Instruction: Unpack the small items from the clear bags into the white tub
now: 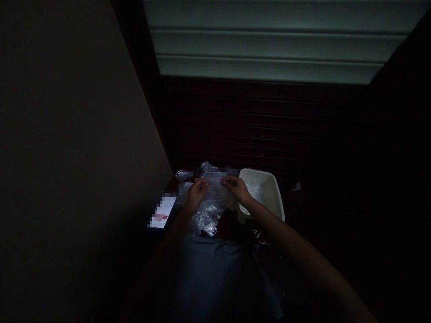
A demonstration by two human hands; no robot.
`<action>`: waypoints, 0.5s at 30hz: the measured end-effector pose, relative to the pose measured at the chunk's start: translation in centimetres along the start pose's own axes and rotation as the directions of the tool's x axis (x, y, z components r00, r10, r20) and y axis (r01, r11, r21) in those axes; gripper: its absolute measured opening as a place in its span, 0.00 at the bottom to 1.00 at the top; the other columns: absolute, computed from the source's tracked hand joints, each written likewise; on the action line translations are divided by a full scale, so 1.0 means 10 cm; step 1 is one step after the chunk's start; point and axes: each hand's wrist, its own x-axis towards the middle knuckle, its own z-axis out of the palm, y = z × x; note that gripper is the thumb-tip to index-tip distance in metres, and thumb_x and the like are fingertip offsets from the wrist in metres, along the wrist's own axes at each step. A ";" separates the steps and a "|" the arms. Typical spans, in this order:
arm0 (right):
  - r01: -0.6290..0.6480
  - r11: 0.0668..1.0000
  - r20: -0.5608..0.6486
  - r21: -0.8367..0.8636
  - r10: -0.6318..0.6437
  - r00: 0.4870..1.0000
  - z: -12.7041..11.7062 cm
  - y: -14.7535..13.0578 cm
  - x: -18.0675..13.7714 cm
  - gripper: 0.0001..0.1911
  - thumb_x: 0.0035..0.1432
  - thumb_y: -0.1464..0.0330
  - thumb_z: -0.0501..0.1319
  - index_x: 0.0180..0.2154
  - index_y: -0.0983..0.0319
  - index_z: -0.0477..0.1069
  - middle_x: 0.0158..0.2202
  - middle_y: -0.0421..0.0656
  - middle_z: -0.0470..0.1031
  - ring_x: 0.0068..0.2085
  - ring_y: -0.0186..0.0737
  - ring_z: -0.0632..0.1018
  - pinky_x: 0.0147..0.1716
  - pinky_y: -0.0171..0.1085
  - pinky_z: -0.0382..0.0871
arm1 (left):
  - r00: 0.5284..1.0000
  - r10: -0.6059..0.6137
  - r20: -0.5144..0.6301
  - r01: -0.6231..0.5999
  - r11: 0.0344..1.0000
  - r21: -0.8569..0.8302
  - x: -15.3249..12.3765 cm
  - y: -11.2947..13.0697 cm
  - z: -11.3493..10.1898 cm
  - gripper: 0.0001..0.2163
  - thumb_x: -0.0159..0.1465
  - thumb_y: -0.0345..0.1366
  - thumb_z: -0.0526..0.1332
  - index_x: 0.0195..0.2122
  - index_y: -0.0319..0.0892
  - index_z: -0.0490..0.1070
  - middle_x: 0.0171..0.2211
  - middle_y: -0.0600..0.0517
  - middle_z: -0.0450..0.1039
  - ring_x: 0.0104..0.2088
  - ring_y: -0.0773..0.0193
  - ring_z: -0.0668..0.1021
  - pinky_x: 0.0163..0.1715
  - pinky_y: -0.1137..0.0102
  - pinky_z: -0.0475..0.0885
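1 left hand [197,194] and 1 right hand [238,189] pinched clear plastic [214,192].
1 white basin [278,197] stood right of it, 1 lit screen [164,210] left; overlapping pieces were too dark to count.

A dull blue-grey cloth garment [222,273] is covering the person's front, the gloom making it hard to tell whether it is a shirt or legwear. Along its far edge, small puckers and dark creases are running crosswise; down its right side, a paler, slanting fold is showing. The fabric's middle is looking plain, while its near part is sinking into shadow. Left of the garment, the left forearm [180,229] is fading into darkness; right of it, a bare right forearm [303,249] is tapering towards the wrist. Beyond the garment, the left hand [196,194] and right hand [237,188] are appearing bare.
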 end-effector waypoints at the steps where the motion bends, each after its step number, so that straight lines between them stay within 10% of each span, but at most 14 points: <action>1: -0.013 1.000 -0.005 0.018 0.013 1.000 -0.01 -0.01 0.00 0.09 0.42 0.65 0.60 0.28 0.63 0.71 0.28 0.42 0.73 0.33 0.36 0.73 0.37 0.38 0.65 | 1.000 -0.012 0.015 0.012 1.000 -0.024 0.00 0.01 0.00 0.06 0.53 0.37 0.56 0.29 0.41 0.67 0.30 0.52 0.70 0.34 0.65 0.72 0.37 0.70 0.65; 10: -0.036 0.976 0.006 0.214 0.036 0.999 0.03 -0.02 0.06 0.10 0.40 0.65 0.62 0.27 0.63 0.68 0.26 0.40 0.72 0.28 0.33 0.73 0.33 0.37 0.67 | 1.000 0.000 -0.021 -0.002 0.998 -0.058 0.00 0.13 0.14 0.20 0.41 0.36 0.66 0.35 0.42 0.63 0.29 0.54 0.67 0.34 0.65 0.72 0.39 0.67 0.64; 15: -0.042 0.966 0.003 0.254 0.043 0.999 0.04 -0.06 0.10 0.11 0.38 0.66 0.63 0.28 0.64 0.68 0.25 0.40 0.72 0.27 0.33 0.73 0.32 0.37 0.68 | 1.000 0.027 -0.015 -0.027 1.000 -0.005 0.07 0.11 0.17 0.10 0.46 0.35 0.63 0.29 0.41 0.64 0.26 0.55 0.65 0.29 0.67 0.70 0.34 0.70 0.65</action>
